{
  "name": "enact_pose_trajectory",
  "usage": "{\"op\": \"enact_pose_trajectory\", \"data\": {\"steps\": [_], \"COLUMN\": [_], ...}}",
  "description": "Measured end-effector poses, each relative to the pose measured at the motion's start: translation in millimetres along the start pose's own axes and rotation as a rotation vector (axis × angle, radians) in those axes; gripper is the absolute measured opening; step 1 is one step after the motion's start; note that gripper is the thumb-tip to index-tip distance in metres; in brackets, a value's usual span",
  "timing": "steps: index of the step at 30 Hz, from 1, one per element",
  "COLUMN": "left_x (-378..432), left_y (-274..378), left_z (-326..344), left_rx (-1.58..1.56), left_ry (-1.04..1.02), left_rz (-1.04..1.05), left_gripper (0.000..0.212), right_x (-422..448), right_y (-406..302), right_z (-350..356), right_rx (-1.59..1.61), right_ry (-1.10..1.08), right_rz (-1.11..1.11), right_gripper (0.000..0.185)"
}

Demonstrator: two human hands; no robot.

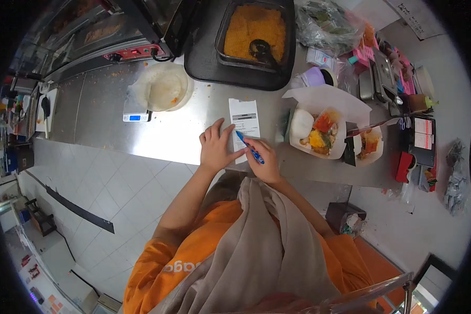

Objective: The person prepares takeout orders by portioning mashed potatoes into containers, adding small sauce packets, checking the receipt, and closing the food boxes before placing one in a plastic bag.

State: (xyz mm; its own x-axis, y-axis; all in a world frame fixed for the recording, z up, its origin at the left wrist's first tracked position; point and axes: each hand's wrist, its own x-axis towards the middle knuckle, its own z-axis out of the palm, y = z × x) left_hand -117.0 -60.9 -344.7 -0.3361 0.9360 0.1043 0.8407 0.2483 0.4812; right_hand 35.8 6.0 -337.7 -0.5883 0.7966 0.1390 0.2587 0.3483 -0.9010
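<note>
A printed paper receipt lies flat on the stainless steel counter in front of me. My right hand grips a blue pen, its tip on or just over the print. Spread fingers of my left hand rest at the receipt's left edge, the thumb on the paper. Right of my hands stands an opened white food box with white rice and pieces of food in sauce. A smaller open box with food sits beside it.
A digital scale carries a round translucent tub at the left. Beyond the receipt is a black tray holding a container of orange-brown food and a black ladle. Farther right are a steel container and a tape dispenser.
</note>
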Motion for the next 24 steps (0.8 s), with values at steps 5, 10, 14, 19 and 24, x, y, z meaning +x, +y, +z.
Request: {"op": "enact_pose_trajectory", "data": {"steps": [5,10,14,19,24], "left_x": [-2.4,-3.1,-3.7,-3.6,-2.3], "left_y": [-1.7,-1.1,-1.5,-1.9,-1.8], "left_z": [3.2,5.9,6.1,7.6,5.9], "left_rx": [0.002,-0.003,0.002,0.055,0.031], "left_ry": [-0.006,0.024,0.026,0.034,0.031], "left_rz": [-0.016,-0.007,-0.007,-0.002,-0.006], "left_gripper": [0.075,0.077,0.078,0.076,0.077], "right_x": [-0.4,-4.3,-8.0,-5.9,-5.3], "right_y": [3.8,-2.5,1.3,5.2,-3.2], "right_z": [-8.5,-17.4,-25.7,-29.1,-24.9], "right_rx": [-0.068,-0.154,-0.154,-0.238,-0.201], "right_ry": [-0.019,0.044,-0.027,0.079,0.015], "right_rz": [-0.07,-0.005,-0.055,-0.055,-0.048], "right_gripper": [0.026,0.025,0.024,0.024,0.023]}}
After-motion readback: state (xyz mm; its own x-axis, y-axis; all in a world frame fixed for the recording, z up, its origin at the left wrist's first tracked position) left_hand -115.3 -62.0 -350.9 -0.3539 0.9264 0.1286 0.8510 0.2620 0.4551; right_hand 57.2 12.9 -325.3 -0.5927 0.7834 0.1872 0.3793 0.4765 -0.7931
